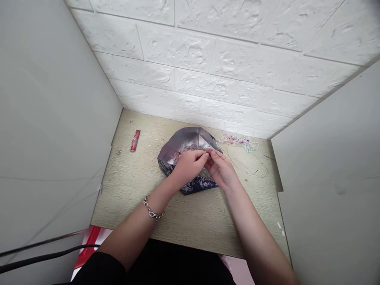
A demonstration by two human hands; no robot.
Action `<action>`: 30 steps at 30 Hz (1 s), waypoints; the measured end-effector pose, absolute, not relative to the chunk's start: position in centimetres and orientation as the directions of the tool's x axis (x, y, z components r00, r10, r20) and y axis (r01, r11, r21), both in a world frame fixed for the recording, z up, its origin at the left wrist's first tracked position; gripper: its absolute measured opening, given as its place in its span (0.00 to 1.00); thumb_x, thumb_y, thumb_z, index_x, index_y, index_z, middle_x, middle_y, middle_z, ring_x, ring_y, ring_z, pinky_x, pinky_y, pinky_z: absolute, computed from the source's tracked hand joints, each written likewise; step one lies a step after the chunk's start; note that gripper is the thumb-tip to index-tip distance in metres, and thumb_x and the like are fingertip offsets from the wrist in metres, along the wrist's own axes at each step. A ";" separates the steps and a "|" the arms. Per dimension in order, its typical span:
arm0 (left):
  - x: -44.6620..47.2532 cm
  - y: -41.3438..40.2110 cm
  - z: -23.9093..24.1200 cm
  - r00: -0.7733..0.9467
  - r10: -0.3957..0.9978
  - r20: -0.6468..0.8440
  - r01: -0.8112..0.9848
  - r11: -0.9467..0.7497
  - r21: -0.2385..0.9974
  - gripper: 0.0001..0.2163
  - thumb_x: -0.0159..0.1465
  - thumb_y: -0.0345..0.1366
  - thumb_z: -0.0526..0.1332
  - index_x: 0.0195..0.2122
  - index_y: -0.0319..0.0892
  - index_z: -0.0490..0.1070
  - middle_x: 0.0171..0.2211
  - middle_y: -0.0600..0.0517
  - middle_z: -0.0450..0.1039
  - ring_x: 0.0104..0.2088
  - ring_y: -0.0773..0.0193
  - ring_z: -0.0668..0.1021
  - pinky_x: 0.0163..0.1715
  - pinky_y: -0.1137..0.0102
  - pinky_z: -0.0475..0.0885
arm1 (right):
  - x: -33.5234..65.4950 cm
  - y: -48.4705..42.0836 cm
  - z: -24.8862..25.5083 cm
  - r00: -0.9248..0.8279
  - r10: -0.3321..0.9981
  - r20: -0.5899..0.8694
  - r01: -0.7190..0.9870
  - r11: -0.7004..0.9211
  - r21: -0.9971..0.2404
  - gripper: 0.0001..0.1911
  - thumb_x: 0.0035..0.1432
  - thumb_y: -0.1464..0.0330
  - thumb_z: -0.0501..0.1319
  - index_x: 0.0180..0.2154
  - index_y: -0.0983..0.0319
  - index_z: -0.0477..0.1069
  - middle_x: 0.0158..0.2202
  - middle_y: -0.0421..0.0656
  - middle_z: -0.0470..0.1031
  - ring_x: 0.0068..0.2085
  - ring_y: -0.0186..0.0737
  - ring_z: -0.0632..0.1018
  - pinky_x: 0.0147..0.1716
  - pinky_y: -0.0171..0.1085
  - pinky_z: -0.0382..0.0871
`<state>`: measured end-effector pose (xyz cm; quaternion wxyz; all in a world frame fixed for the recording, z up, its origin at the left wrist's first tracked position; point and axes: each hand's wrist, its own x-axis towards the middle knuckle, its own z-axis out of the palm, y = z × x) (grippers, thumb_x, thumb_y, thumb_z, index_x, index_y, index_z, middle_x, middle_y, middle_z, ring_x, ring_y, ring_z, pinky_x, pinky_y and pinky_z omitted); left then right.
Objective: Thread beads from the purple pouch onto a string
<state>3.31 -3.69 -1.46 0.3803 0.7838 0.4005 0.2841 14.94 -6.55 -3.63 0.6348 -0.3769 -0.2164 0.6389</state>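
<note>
An open foil-lined pouch [185, 140] with a dark blue patterned outside lies on the wooden desk [190, 221], with pink and red beads inside. Both hands hover over its mouth, fingertips meeting. My left hand [188, 166], with a chain bracelet on the wrist, pinches something tiny, likely a bead. My right hand [221, 168] pinches against it, perhaps on a thin thread; what it holds is too small to name.
A small red tube [135, 140] lies at the desk's left rear. A strand of pale beads [240, 141] and loose thread [252, 168] lie to the right of the pouch. White panels close in both sides, with a brick-pattern wall behind. Black cables [44, 253] run at lower left.
</note>
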 end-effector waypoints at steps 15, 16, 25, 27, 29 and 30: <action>3.5 -3.5 -1.7 0.467 0.878 0.099 0.354 -0.289 0.890 0.15 0.57 0.41 0.48 0.19 0.37 0.65 0.17 0.55 0.60 0.21 0.71 0.62 0.22 0.74 0.56 | 14.9 -6.5 -3.9 0.114 0.984 -0.138 -0.530 -0.057 -0.846 0.07 0.42 0.66 0.63 0.28 0.61 0.72 0.28 0.39 0.75 0.32 0.32 0.74 0.39 0.36 0.67; 3.5 -3.5 -1.7 0.466 0.880 0.087 0.341 -0.270 0.900 0.15 0.57 0.41 0.48 0.20 0.37 0.66 0.17 0.55 0.60 0.21 0.71 0.62 0.22 0.74 0.56 | 14.9 -6.5 -3.9 0.128 0.984 -0.121 -0.495 -0.043 -0.868 0.07 0.42 0.66 0.62 0.28 0.60 0.72 0.28 0.39 0.75 0.32 0.32 0.74 0.40 0.37 0.67; 3.6 -3.7 -1.1 0.472 0.879 0.064 0.264 -0.210 0.941 0.16 0.56 0.41 0.49 0.16 0.38 0.61 0.15 0.57 0.54 0.19 0.73 0.58 0.20 0.75 0.54 | 15.4 -6.7 -4.0 0.237 0.968 0.080 -0.061 0.097 -0.993 0.11 0.47 0.62 0.58 0.30 0.62 0.72 0.29 0.41 0.73 0.33 0.35 0.73 0.36 0.39 0.68; 3.6 -3.8 -1.1 0.487 0.872 0.050 0.277 -0.208 0.938 0.16 0.56 0.41 0.49 0.14 0.38 0.57 0.14 0.57 0.52 0.19 0.73 0.57 0.20 0.75 0.53 | 15.4 -6.8 -3.7 0.277 0.952 0.133 0.070 0.118 -0.990 0.10 0.48 0.63 0.57 0.28 0.63 0.72 0.27 0.41 0.71 0.30 0.34 0.72 0.33 0.36 0.67; 3.6 -3.8 -1.2 0.499 0.866 0.041 0.286 -0.208 0.935 0.17 0.56 0.41 0.49 0.14 0.38 0.55 0.14 0.58 0.51 0.19 0.74 0.57 0.19 0.75 0.53 | 15.4 -7.0 -3.3 0.297 0.935 0.196 0.202 0.139 -0.969 0.10 0.48 0.64 0.56 0.26 0.63 0.72 0.25 0.40 0.70 0.28 0.33 0.71 0.31 0.35 0.66; 3.7 -3.8 -1.2 0.502 0.864 0.041 0.284 -0.210 0.935 0.17 0.56 0.41 0.48 0.14 0.38 0.55 0.15 0.58 0.51 0.19 0.74 0.57 0.19 0.75 0.53 | 15.4 -7.0 -3.1 0.301 0.927 0.225 0.255 0.149 -0.955 0.10 0.49 0.65 0.56 0.26 0.63 0.71 0.24 0.40 0.69 0.28 0.33 0.70 0.30 0.35 0.65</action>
